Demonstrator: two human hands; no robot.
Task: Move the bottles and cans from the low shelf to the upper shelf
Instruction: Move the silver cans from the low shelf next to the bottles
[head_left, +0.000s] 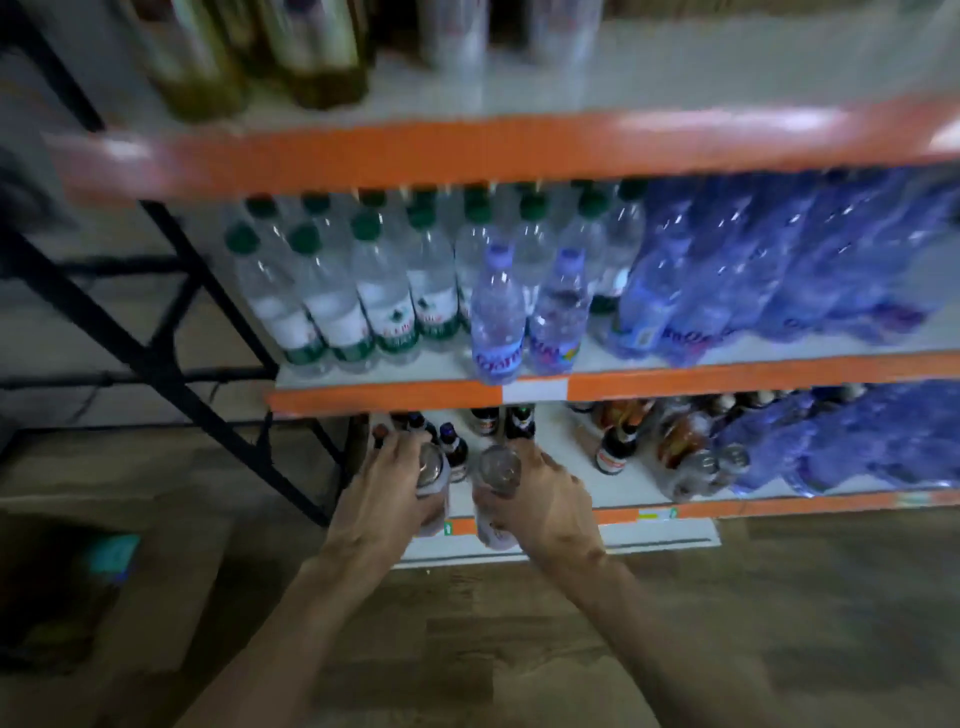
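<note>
My left hand grips a silver-topped can at the front of the low shelf. Just to its right, my right hand grips a second can. Both cans stand upright near the shelf's front edge. Dark beer bottles stand behind them, and more bottles stand to the right. The upper shelf above carries two small blue-labelled water bottles at its front edge. The picture is blurred.
Green-capped water bottles fill the left of the upper shelf, blue-wrapped bottle packs its right. More blue packs and two cans sit low right. An orange beam fronts the top shelf with dark bottles. Black bracing stands left.
</note>
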